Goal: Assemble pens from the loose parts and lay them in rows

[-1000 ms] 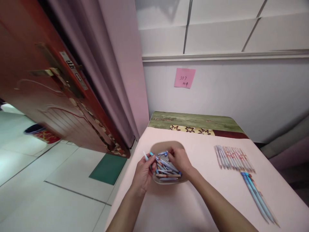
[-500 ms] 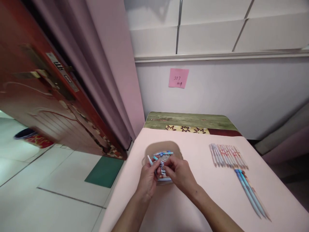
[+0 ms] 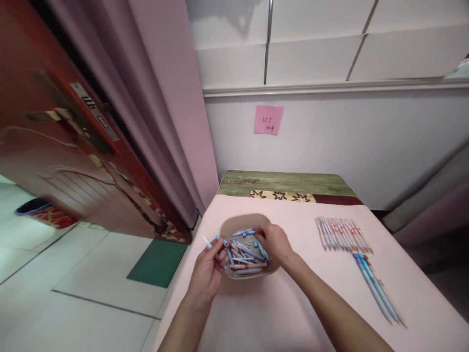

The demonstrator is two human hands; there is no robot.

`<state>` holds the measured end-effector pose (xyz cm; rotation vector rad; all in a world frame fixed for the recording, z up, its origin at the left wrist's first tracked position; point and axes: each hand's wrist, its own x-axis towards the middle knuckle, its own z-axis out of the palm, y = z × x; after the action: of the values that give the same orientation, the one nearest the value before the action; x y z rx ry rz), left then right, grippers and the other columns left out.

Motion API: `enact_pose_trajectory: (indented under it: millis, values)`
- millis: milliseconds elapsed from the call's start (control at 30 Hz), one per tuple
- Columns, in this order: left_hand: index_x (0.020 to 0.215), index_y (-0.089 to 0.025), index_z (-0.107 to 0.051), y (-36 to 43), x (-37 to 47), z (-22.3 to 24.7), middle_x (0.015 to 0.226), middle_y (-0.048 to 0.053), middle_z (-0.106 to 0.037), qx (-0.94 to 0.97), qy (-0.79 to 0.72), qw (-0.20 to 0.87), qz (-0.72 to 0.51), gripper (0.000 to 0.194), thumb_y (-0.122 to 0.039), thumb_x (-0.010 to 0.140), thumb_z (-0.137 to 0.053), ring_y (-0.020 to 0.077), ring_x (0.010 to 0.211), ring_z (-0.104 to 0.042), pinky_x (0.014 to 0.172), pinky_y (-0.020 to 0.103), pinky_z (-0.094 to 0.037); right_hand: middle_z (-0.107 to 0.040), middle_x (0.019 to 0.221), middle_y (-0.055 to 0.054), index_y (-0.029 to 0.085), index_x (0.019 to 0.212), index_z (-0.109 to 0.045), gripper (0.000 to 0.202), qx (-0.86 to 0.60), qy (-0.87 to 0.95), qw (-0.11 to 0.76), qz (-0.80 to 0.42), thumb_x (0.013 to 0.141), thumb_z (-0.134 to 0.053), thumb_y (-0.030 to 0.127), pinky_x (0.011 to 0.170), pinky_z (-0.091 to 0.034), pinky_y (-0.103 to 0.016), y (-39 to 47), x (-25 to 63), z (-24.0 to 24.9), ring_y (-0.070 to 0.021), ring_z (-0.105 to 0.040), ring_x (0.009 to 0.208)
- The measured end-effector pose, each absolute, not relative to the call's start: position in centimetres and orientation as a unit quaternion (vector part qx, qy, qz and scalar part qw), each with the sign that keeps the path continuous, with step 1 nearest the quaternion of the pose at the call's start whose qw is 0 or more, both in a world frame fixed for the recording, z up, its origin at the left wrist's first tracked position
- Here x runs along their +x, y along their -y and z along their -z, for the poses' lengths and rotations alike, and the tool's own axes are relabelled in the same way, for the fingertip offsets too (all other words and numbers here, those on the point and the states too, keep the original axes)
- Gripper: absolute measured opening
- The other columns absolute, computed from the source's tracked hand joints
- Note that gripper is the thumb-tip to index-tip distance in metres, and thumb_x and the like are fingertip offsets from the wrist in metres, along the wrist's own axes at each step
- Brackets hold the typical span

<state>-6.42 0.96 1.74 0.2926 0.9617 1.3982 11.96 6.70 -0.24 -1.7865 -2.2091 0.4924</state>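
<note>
My left hand (image 3: 205, 271) is closed at the left rim of a beige plastic box (image 3: 227, 225). Its fingers grip a pale blue pen piece with a white tip (image 3: 207, 242) and a short blue pen barrel (image 3: 223, 240). Loose pen parts (image 3: 249, 252) lie jumbled in the box: blue and brownish barrels, thin white refills and small bits. Over the box's right side reaches my right hand (image 3: 275, 243), fingers bent together down inside beside some blue pieces. Whatever those fingers hold is hidden.
On the pink-covered table (image 3: 293, 303), a row of pens (image 3: 343, 234) lies to the right. Several blue and brown pens (image 3: 377, 288) lie slanted below it. A pink note (image 3: 268, 120) is on the wall behind. At left are a red door (image 3: 54, 146) and purple curtain (image 3: 161, 98).
My hands, together over the box before, are now apart. The left moved left and toward me with its pen pieces; the right went to the box's right side, uncovering the parts inside.
</note>
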Motion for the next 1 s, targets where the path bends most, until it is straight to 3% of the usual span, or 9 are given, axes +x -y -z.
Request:
enact_pose_trajectory:
  millis: [233,433,567,733,867,1000]
  values:
    - [0.080,-0.009,-0.065,-0.3,-6.7,-1.6,0.067,-0.001,-0.055,0.118,-0.418,0.667,-0.606,0.026,-0.019,0.061,-0.080,0.0008,0.045,-0.034,0.039,0.015,-0.028,-0.073,0.089,-0.012,0.019,0.086,-0.074,0.022,-0.590,0.793,0.014,-0.153,0.077,-0.055,0.011,0.071,-0.047,-0.026,-8.4,8.9,3.1,-0.0233,-0.068,0.085]
    - [0.083,-0.009,-0.064,-0.5,-7.5,-1.7,0.071,0.001,-0.058,0.113,-0.420,0.647,-0.626,0.025,-0.017,0.063,-0.078,0.0011,0.046,-0.035,0.039,0.015,-0.029,-0.073,0.089,-0.011,0.021,0.089,-0.073,0.024,-0.588,0.797,-0.012,-0.135,0.078,-0.054,0.011,0.071,-0.048,-0.027,-9.3,8.9,3.6,-0.0244,-0.068,0.087]
    - [0.084,-0.008,-0.064,-0.7,-7.5,-1.2,0.072,0.002,-0.059,0.113,-0.417,0.650,-0.626,0.026,-0.016,0.064,-0.078,0.0012,0.046,-0.035,0.039,0.015,-0.028,-0.073,0.091,-0.008,0.024,0.090,-0.073,0.024,-0.581,0.804,-0.007,-0.131,0.081,-0.053,0.015,0.072,-0.047,-0.026,-9.3,9.1,3.5,-0.0228,-0.068,0.088]
    - [0.082,-0.008,-0.064,-1.1,-7.4,-0.7,0.068,0.001,-0.058,0.109,-0.417,0.656,-0.620,0.025,-0.017,0.063,-0.079,0.0010,0.045,-0.034,0.039,0.015,-0.029,-0.070,0.101,-0.012,0.020,0.100,-0.070,0.025,-0.564,0.816,-0.005,-0.128,0.089,-0.047,0.020,0.077,-0.047,-0.027,-9.6,8.0,3.7,-0.0230,-0.065,0.096]
    - [0.081,-0.008,-0.064,-1.2,-7.4,-0.7,0.065,-0.001,-0.056,0.108,-0.414,0.651,-0.627,0.025,-0.017,0.063,-0.079,0.0010,0.045,-0.035,0.039,0.014,-0.029,-0.065,0.106,-0.013,0.014,0.104,-0.065,0.021,-0.552,0.821,-0.029,-0.145,0.091,-0.053,0.024,0.081,-0.049,-0.033,-10.2,6.3,4.5,-0.0224,-0.063,0.096]
    - [0.080,-0.009,-0.063,-1.2,-7.3,-0.5,0.066,-0.001,-0.057,0.110,-0.414,0.651,-0.627,0.024,-0.016,0.063,-0.079,0.0014,0.045,-0.037,0.039,0.015,-0.031,-0.059,0.114,-0.010,0.013,0.115,-0.056,0.032,-0.551,0.817,-0.036,-0.168,0.090,-0.057,0.032,0.082,-0.051,-0.039,-10.7,4.9,4.6,-0.0201,-0.060,0.097]
